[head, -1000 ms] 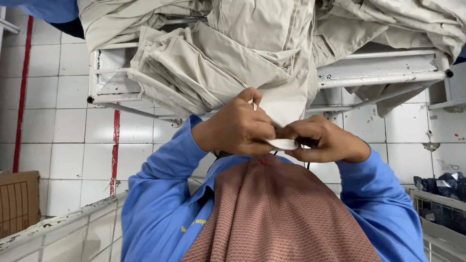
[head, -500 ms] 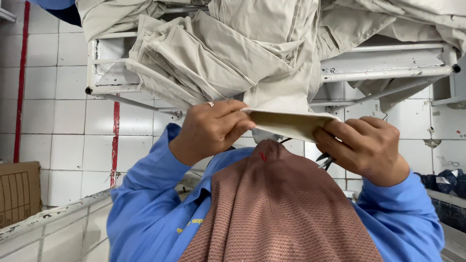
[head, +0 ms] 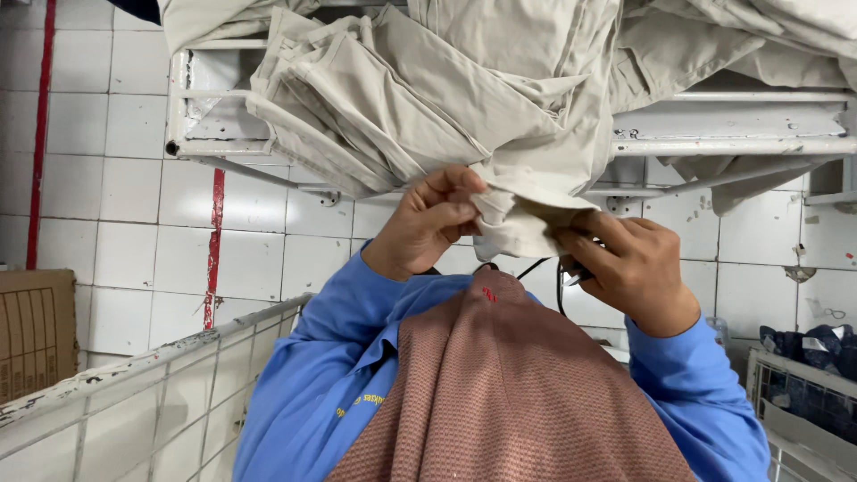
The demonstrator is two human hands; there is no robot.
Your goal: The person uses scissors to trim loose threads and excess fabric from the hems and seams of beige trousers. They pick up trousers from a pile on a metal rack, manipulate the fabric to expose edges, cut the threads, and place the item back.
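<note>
Knitted cloth: a reddish-brown knitted cloth (head: 509,393) is seen nearest the camera, framed on both sides by blue sleeves (head: 321,375).
Left hand: the left hand (head: 428,223) is raised just beyond the cloth; its grip is closed narrowly on a folded edge of the beige garment (head: 518,219), thumb and fingertips pinched together.
Right hand: the right hand (head: 629,268) is held just beside the left; its grip is closed on the same folded edge from below, and a dark, thin tool, too hidden to be told, is tucked beneath its fingers.
Beige garment: it is draped down from a white metal frame (head: 732,143), its lower edge held between both hands.
Behind: a white tiled wall (head: 116,205) with red stripes is seen; a cardboard box (head: 36,330) is placed at the left, a wire cart rail (head: 134,366) near it.
</note>
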